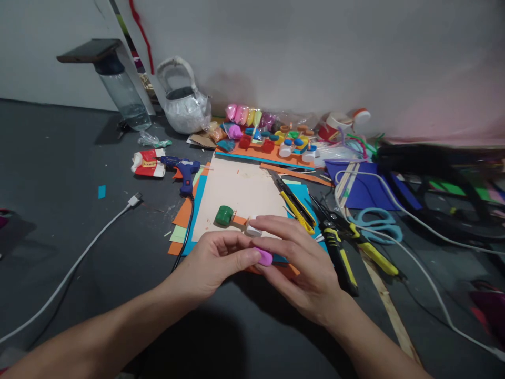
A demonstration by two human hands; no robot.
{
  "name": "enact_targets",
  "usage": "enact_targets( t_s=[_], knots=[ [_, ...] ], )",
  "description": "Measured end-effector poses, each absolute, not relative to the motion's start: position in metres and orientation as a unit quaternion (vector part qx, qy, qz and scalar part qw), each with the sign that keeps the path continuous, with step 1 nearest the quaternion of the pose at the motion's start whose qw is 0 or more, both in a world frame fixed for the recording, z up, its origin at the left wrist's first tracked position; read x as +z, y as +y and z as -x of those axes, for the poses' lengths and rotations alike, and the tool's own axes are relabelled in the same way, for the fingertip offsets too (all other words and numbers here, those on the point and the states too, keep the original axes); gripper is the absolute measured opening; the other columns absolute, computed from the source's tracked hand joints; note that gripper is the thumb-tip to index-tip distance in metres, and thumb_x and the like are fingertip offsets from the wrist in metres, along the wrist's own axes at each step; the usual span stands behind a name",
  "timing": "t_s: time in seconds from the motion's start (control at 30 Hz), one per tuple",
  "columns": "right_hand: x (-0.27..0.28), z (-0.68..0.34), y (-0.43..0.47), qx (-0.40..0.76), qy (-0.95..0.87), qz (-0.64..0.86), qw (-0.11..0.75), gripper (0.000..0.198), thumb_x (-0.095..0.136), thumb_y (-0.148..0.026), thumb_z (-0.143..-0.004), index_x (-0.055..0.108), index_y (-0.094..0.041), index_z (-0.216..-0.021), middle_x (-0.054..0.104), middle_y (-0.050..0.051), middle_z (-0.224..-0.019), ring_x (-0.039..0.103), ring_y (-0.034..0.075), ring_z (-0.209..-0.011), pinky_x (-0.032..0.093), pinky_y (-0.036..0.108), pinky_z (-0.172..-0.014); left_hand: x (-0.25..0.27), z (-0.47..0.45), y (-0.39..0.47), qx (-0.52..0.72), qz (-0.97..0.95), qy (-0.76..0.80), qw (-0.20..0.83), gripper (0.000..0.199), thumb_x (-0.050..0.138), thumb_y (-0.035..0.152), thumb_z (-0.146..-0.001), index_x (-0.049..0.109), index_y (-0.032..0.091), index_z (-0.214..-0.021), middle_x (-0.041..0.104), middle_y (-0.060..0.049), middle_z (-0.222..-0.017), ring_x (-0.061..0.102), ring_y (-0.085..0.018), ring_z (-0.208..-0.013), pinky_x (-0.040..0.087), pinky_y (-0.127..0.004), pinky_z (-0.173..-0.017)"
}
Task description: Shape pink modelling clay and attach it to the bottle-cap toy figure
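A small lump of pinkish-purple modelling clay (263,257) is pinched between my hands, above the near edge of the paper stack. My left hand (221,258) presses it from the left with thumb and fingers. On the other side, my right hand (302,263) grips it between thumb and fingertips. Just beyond my fingers lies a green round piece (224,215) with an orange strip (239,220) running from it toward a white round piece (253,230), which my right fingers partly hide. A pale sheet of paper (236,184) is under them.
Left of the paper lie a blue glue gun (183,169) and a white cable (100,234). To the right are a yellow cutter (298,208), pliers (335,247) and blue scissors (376,225). Behind stand a foil-covered kettle (187,113), colourful clay packs (242,114) and a bottle (124,95).
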State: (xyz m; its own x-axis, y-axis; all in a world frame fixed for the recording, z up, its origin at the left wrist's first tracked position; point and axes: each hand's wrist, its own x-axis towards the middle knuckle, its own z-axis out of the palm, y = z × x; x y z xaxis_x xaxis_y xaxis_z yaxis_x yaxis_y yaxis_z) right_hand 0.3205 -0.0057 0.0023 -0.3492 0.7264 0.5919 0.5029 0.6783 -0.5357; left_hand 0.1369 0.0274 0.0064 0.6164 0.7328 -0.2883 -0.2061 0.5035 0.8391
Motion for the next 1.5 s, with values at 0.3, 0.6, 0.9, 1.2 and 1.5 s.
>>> enact_targets(
  t_s=[0.3, 0.6, 0.9, 1.2, 1.5],
  knots=[
    [0.001, -0.319, -0.007, 0.120, -0.816, 0.369, 0.428, 0.032, 0.061, -0.012, -0.090, 0.062, -0.020, -0.121, 0.067, 0.013, -0.124, 0.062, 0.024, -0.119, 0.054, 0.045, -0.097, 0.002, -0.135, 0.025, 0.255, -0.404, 0.337, 0.811, 0.009, 0.076, 0.028, -0.083, 0.079, 0.020, -0.082, 0.075, 0.002, -0.082, 0.063, -0.008, -0.079, 0.046, -0.019, -0.079],
    [-0.003, -0.316, -0.008, 0.055, -0.828, 0.370, 0.418, 0.038, 0.061, -0.011, -0.090, 0.060, -0.015, -0.128, 0.070, 0.015, -0.121, 0.062, 0.026, -0.119, 0.057, 0.046, -0.096, -0.003, -0.136, 0.024, 0.267, -0.381, 0.338, 0.818, 0.015, 0.077, 0.032, -0.081, 0.077, 0.016, -0.082, 0.075, 0.000, -0.083, 0.063, -0.010, -0.080, 0.045, -0.022, -0.081],
    [-0.012, -0.310, -0.011, 0.028, -0.834, 0.386, 0.395, 0.055, 0.057, -0.014, -0.092, 0.043, -0.006, -0.144, 0.055, 0.022, -0.142, 0.047, 0.030, -0.138, 0.047, 0.052, -0.109, -0.005, -0.137, 0.024, 0.294, -0.338, 0.327, 0.832, 0.018, 0.079, 0.032, -0.079, 0.073, 0.015, -0.076, 0.071, 0.001, -0.074, 0.060, -0.008, -0.072, 0.044, -0.021, -0.075],
    [-0.010, -0.314, -0.010, 0.081, -0.826, 0.381, 0.408, 0.042, 0.058, -0.016, -0.091, 0.052, -0.013, -0.133, 0.058, 0.018, -0.137, 0.052, 0.027, -0.132, 0.048, 0.049, -0.107, -0.002, -0.136, 0.023, 0.278, -0.384, 0.336, 0.814, 0.015, 0.078, 0.029, -0.080, 0.075, 0.015, -0.076, 0.072, 0.001, -0.077, 0.061, -0.009, -0.075, 0.045, -0.021, -0.076],
    [-0.011, -0.314, -0.009, 0.080, -0.836, 0.384, 0.383, 0.045, 0.047, -0.025, -0.100, 0.043, -0.012, -0.143, 0.053, 0.018, -0.142, 0.045, 0.026, -0.137, 0.045, 0.049, -0.110, -0.004, -0.136, 0.023, 0.284, -0.384, 0.316, 0.820, 0.012, 0.075, 0.030, -0.084, 0.075, 0.018, -0.082, 0.071, 0.002, -0.081, 0.061, -0.008, -0.077, 0.045, -0.020, -0.078]
  ],
)
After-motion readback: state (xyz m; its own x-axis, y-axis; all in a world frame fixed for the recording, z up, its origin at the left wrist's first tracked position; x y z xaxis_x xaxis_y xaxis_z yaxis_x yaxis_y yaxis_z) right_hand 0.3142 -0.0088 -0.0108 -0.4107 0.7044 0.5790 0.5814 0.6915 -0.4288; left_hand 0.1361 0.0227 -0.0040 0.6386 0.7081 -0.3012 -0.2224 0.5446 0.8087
